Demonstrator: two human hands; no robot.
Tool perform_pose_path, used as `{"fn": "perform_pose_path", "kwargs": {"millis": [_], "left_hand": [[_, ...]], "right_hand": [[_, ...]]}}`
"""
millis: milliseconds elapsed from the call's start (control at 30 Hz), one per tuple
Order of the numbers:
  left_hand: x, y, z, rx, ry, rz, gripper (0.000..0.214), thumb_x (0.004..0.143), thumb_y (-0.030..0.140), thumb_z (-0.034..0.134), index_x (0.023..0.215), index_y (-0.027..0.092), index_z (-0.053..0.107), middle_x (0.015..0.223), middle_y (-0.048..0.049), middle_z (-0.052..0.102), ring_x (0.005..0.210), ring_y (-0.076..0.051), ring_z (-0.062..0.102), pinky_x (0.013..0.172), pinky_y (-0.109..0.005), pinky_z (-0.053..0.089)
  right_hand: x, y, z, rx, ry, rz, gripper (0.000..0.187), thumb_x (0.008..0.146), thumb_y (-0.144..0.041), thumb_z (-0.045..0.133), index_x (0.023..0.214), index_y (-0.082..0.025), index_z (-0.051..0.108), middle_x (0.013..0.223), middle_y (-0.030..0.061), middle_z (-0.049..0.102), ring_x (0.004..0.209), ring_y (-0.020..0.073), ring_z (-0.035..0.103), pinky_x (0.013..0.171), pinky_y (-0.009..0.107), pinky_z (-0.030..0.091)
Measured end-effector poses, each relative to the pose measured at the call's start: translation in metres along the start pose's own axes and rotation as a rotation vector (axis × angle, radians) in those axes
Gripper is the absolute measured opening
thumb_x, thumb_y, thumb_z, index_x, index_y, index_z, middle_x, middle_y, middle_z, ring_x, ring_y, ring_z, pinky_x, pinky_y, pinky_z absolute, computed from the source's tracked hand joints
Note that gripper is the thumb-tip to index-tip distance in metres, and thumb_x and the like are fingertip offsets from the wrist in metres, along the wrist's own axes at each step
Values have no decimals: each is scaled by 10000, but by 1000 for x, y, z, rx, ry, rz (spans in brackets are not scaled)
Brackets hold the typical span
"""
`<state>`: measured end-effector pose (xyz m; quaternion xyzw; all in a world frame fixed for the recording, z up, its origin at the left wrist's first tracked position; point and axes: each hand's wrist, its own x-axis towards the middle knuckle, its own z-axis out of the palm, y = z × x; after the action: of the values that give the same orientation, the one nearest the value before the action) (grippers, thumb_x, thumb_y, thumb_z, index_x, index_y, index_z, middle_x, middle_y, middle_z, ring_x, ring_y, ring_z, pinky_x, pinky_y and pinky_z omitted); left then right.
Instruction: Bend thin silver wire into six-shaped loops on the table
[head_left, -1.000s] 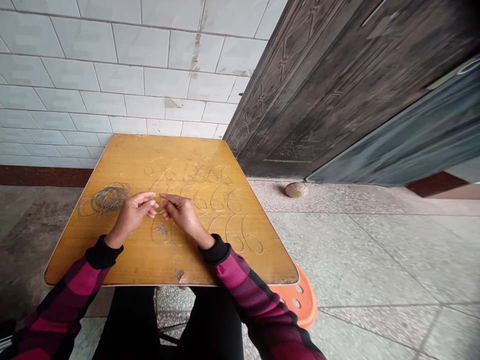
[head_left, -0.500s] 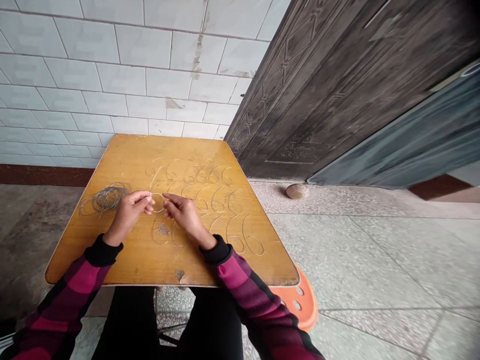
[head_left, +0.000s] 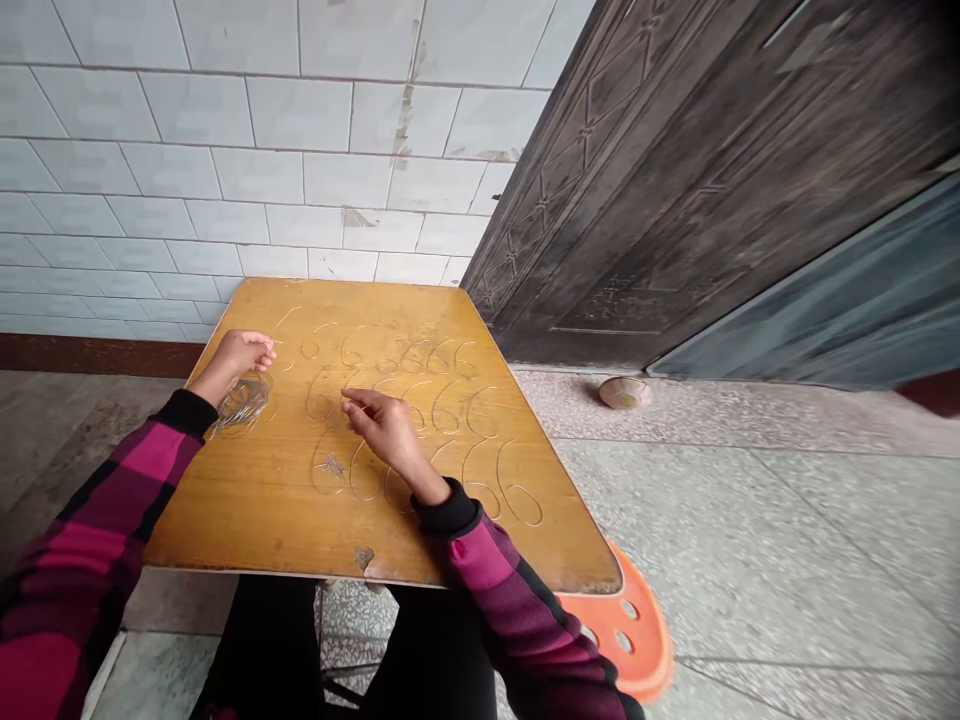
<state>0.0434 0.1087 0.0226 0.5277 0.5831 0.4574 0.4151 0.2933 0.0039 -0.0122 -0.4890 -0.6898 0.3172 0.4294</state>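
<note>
My left hand (head_left: 246, 354) is over the table's back left, its fingers pinched on a thin bent wire (head_left: 289, 318) with a curved upper end and a loop below. Just beneath that hand is a tangled coil of loose wire (head_left: 246, 398), partly covered by it. My right hand (head_left: 379, 422) hovers above the middle of the table, thumb and forefinger slightly apart with no wire visible between them. Around it lie several wires bent like a figure six, such as one wire six (head_left: 519, 485) at the front right. My right hand and forearm hide some of them.
The wooden table (head_left: 247, 520) has worn spots and stands against a white tiled wall (head_left: 247, 110). An orange stool (head_left: 649, 630) with holes juts out beneath its right corner. A dark carved door (head_left: 615, 200) and a rounded stone-like object (head_left: 625, 392) are to the right.
My left hand has moved left and away from me with the bent wire, to above the coil. My right hand has let go of the wire's loop and stays near the middle.
</note>
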Motion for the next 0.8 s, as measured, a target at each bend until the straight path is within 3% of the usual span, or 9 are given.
{"fn": "perform_pose_path", "kwargs": {"millis": [200, 433, 633, 800], "left_hand": [[42, -15, 12, 97, 37, -135, 117, 629, 112, 656, 567, 150, 564, 539, -61, 616, 486, -128, 557, 518, -264, 462], [67, -18, 21, 161, 92, -185, 225, 611, 171, 723, 536, 185, 511, 420, -24, 520, 473, -184, 565, 512, -325, 470], [65, -15, 17, 178, 91, -141, 218, 633, 173, 710, 549, 175, 509, 453, -22, 521, 505, -182, 581, 547, -326, 478], [44, -12, -13, 263, 42, -68, 142, 605, 156, 702, 555, 172, 570, 513, -16, 557, 562, -166, 567, 581, -284, 440]], "right_hand": [[-2, -2, -1, -31, -8, -18, 306, 871, -323, 533, 1067, -147, 690, 688, 55, 695, 591, 155, 653, 539, 247, 488], [-3, -5, -2, -76, -23, -49, 268, 875, -306, 529, 1019, -170, 709, 823, 79, 730, 634, 157, 670, 527, 238, 474], [-5, -6, -2, -111, -40, -66, 247, 868, -273, 532, 992, -169, 718, 841, 83, 732, 662, 162, 679, 559, 246, 483], [-5, -6, -1, -116, -48, -71, 244, 867, -265, 532, 991, -166, 718, 818, 82, 731, 659, 165, 675, 580, 261, 490]]}}
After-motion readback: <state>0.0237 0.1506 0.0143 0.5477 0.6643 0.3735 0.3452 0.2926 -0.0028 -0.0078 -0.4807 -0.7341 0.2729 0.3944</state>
